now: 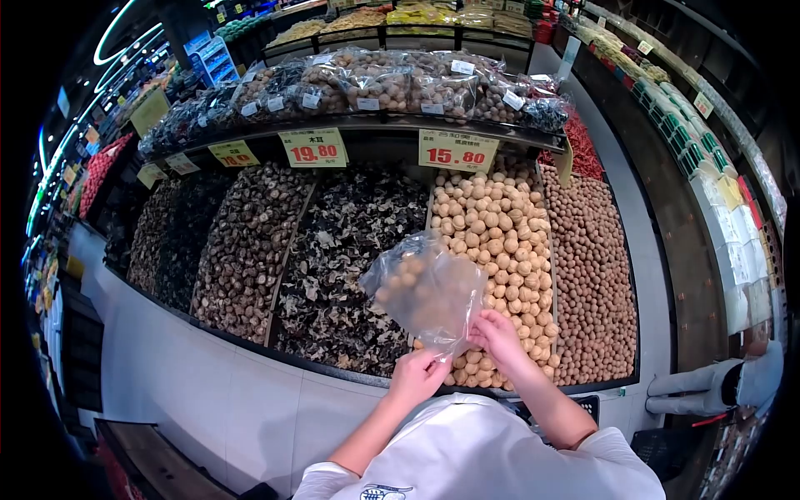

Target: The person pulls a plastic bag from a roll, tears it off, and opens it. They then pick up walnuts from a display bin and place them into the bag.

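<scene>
A clear plastic bag (pixel 450 292) with several walnuts in its far end is held out over the bins. My left hand (pixel 417 377) pinches its near edge, and my right hand (pixel 493 335) grips the edge a little to the right. Beneath and beyond the bag lies a bin of pale walnuts (pixel 504 225). To its left is a bin of dried black fungus (pixel 354 217), partly covered by the bag. The fingertips are partly hidden in the folds of the plastic.
Dried mushrooms (pixel 250 233) fill a bin farther left, and small brown nuts (pixel 587 275) one on the right. Price signs (pixel 457 151) hang from a shelf of packed bags (pixel 367 83). Another person's legs (pixel 692 390) are at the right, beside a dark basket (pixel 667 450).
</scene>
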Tool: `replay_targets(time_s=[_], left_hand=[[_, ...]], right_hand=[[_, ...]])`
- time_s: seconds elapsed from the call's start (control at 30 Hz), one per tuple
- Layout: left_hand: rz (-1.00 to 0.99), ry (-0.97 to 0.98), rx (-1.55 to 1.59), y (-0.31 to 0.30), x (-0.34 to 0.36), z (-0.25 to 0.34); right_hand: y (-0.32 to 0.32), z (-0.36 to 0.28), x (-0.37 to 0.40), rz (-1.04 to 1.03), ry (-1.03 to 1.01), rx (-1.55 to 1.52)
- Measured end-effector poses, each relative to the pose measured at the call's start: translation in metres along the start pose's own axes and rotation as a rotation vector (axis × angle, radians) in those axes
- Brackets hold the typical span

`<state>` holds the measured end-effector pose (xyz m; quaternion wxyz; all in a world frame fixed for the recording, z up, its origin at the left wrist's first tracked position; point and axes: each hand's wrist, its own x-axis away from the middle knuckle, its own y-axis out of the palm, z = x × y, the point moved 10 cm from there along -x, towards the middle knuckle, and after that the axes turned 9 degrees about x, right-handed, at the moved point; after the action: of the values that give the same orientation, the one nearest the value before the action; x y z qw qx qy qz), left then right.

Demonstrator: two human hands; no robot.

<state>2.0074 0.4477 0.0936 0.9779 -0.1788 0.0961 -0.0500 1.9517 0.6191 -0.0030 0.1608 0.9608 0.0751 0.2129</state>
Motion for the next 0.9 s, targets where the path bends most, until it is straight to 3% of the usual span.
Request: replay_targets(time_s=[0.23,0.27,0.3,0.43,0.5,0.6,0.73,0.8,0.9], left_hand=[[0.064,0.086,0.272,-0.018,-0.019,-0.003],[0.060,0.000,0.359,-0.021,-0.023,-0.007],[0.112,0.080,0.380,-0.027,-0.030,-0.009],[0.116,-0.019,0.567,-0.042,-0.072,-0.011],[0.154,-0.059,0.592,-0.052,-0.096,-0.004],[0.190,-0.018,0.693,-0.075,-0.124,0.019],[0.184,0.043,0.764,-0.092,-0.154,0.041],[0.192,0.047,0.736,-0.098,-0.167,0.046],[0.260,0.030,0.845,-0.112,-0.173,0.053]], right_hand=[[-0.080,0.011,0.065,0.272,-0.030,0.288],[-0.081,0.011,0.066,0.287,-0.034,0.289],[-0.076,0.008,0.063,0.293,-0.031,0.292],[-0.034,-0.021,0.026,0.246,-0.160,0.331],[-0.010,-0.059,0.010,0.304,-0.393,0.621],[0.020,-0.094,-0.021,0.328,-0.482,0.757],[0.037,-0.107,-0.093,0.269,-0.430,0.738],[0.058,-0.111,-0.123,0.037,-0.345,0.450],[0.072,-0.150,-0.129,0.126,-0.395,0.276]])
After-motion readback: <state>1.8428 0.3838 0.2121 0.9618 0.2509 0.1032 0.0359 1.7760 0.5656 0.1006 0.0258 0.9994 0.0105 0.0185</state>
